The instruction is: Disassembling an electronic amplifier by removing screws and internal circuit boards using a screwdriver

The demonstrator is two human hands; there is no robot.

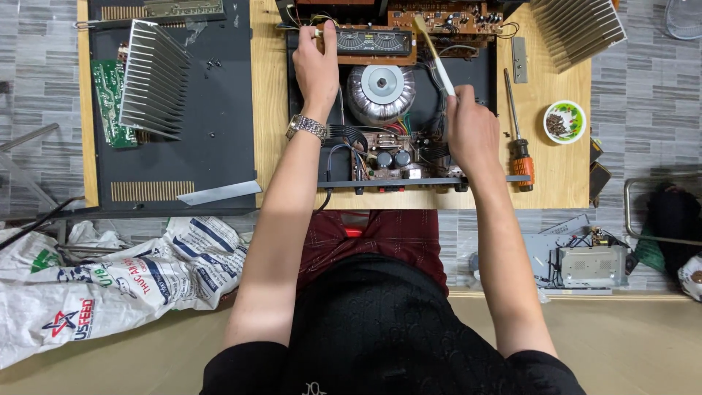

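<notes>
Gripping brush [433,53], right hand [470,130] closed, left hand [316,62] clamped on chassis edge [344,40].

Grey tiled floor [36,88], wooden table [563,179] (low)

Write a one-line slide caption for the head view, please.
Right hand brushes the open amplifier chassis with a paintbrush; left hand steadies the front circuit board.

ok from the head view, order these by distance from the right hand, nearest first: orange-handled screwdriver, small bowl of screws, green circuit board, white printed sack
1. orange-handled screwdriver, just right of the right hand on the wooden table.
2. small bowl of screws, further right, near the table edge.
3. green circuit board, far left on the black panel.
4. white printed sack, lower left on the floor.
</notes>
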